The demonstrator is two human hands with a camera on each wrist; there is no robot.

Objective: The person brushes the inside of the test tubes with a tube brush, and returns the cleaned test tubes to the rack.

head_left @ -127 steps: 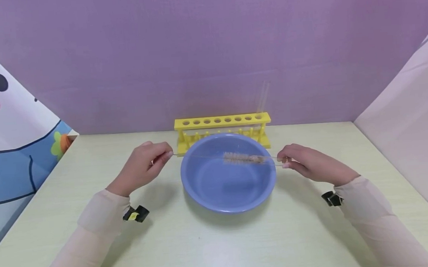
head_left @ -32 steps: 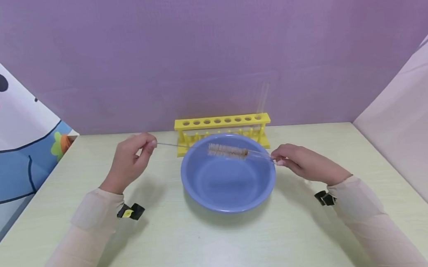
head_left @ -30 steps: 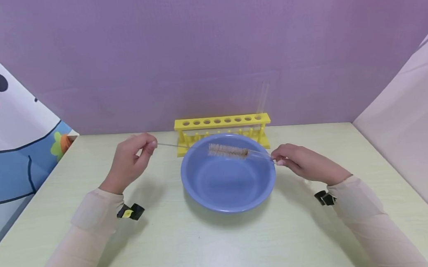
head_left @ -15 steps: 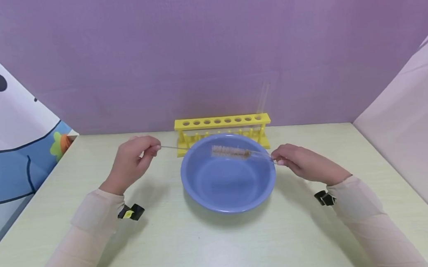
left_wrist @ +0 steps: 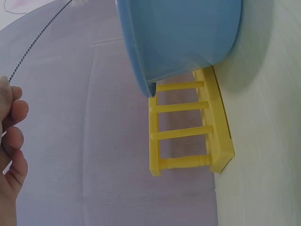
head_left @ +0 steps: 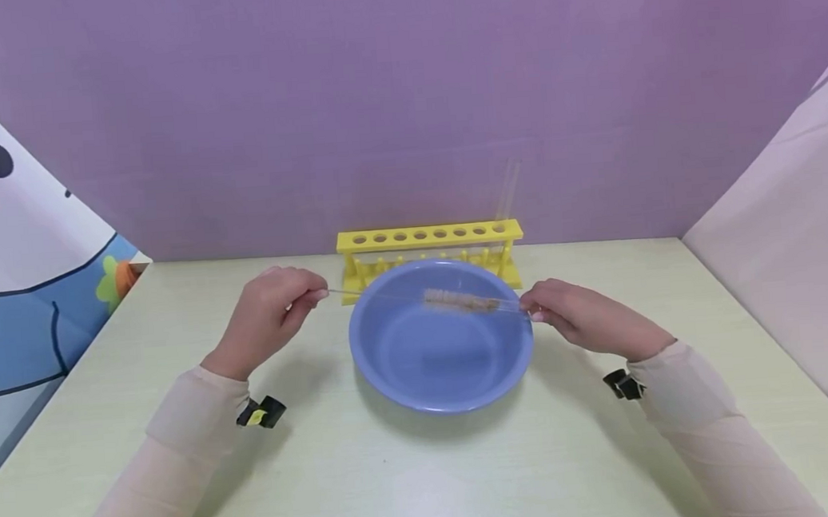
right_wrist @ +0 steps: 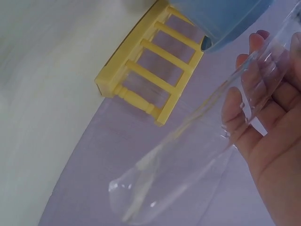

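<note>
My left hand (head_left: pixel 269 309) pinches the thin wire handle of a test tube brush (head_left: pixel 453 298); the twisted wire (left_wrist: pixel 40 35) runs up from the fingertips in the left wrist view. My right hand (head_left: pixel 584 319) holds a clear test tube (right_wrist: pixel 178 150) between thumb and fingers, its rounded end free in the right wrist view. The tan bristles lie over the blue basin (head_left: pixel 446 408), level with the tube's left part. How far they sit inside the glass, I cannot tell. Small drops show on the tube.
Behind the basin stands a yellow test tube rack (head_left: pixel 429 236) with a row of holes. One clear tube (head_left: pixel 506 192) leans up at its right end. A purple backdrop (head_left: pixel 403 107) rises behind the pale table (head_left: pixel 430 482).
From a second ago to now, my left hand and the brush have shifted right, toward my right hand. Earlier they had moved left. My right hand has barely moved in the last second.
</note>
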